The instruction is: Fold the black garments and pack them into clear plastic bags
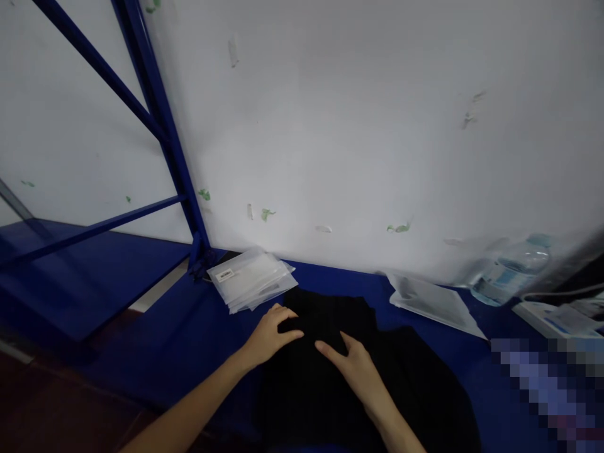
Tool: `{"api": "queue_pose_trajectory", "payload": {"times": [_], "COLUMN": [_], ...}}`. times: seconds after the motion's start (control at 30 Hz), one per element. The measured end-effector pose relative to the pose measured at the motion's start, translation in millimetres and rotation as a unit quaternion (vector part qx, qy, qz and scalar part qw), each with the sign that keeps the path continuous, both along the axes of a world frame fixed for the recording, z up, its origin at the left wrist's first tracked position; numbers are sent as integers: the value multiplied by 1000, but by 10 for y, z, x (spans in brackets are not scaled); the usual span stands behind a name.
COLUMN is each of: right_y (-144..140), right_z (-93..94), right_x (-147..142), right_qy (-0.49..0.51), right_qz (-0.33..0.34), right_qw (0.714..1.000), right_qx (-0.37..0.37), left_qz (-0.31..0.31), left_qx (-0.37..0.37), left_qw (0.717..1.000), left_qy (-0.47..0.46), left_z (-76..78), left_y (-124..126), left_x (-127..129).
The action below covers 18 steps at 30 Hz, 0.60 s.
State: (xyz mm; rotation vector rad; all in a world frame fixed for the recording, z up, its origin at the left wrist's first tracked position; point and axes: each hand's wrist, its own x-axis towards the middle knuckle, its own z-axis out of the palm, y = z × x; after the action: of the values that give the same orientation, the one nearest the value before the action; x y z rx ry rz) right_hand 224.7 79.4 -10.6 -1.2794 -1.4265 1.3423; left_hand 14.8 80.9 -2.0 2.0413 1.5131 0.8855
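A black garment point(391, 371) lies spread on a blue table point(189, 333) in front of me. My left hand point(270, 336) rests flat on the garment's left edge, fingers apart and pointing right. My right hand point(355, 365) lies on the middle of the cloth, fingers stretched toward the left hand. Neither hand grips anything that I can see; both press on the fabric.
A stack of clear plastic bags point(250, 277) lies just beyond the left hand. Another flat bag point(431, 302) sits to the right, near a plastic water bottle point(512, 267) against the white wall. A blue metal rack frame point(160, 119) stands at the left. White papers point(552, 318) lie far right.
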Motion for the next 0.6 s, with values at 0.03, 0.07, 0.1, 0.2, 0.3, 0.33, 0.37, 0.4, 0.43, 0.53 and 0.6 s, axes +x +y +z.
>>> {"api": "queue_pose_trajectory", "payload": {"times": [0.03,0.07,0.1,0.2,0.3,0.33,0.37,0.4,0.43,0.53,0.6], "right_y": [-14,-25,-33,-37,-30,-27,-22,-15,-5,36,58], "right_z": [-2,0,6,23,32,36,41,48,53,48,20], "right_x": [-20,-32,-36,-27,-27,-32,-37,-44,-51,-81,-109], "right_qy": [13,21,24,27,22,14,5,-4,-11,-9,-4], "right_qz": [8,16,25,27,15,10,5,1,0,4,2], "right_qw": [1000,999,999,998,999,999,1000,1000,1000,1000,999], "right_qx": [-11,-23,-35,-49,-38,-33,-29,-25,-23,-28,-38], "left_qz": [1,8,21,107,144,145,144,143,144,166,188], "left_qx": [3,6,8,11,-18,-31,-44,-53,-59,-56,-37], "left_qw": [1000,1000,999,992,983,982,981,980,979,978,977], "left_qy": [8,16,27,66,109,119,126,130,131,115,95], "left_z": [22,55,95,212,241,227,204,177,151,115,143], "left_y": [44,110,195,503,734,776,800,811,812,774,718], "left_x": [-53,-134,-243,-672,-1043,-1119,-1170,-1199,-1211,-1183,-1114]}}
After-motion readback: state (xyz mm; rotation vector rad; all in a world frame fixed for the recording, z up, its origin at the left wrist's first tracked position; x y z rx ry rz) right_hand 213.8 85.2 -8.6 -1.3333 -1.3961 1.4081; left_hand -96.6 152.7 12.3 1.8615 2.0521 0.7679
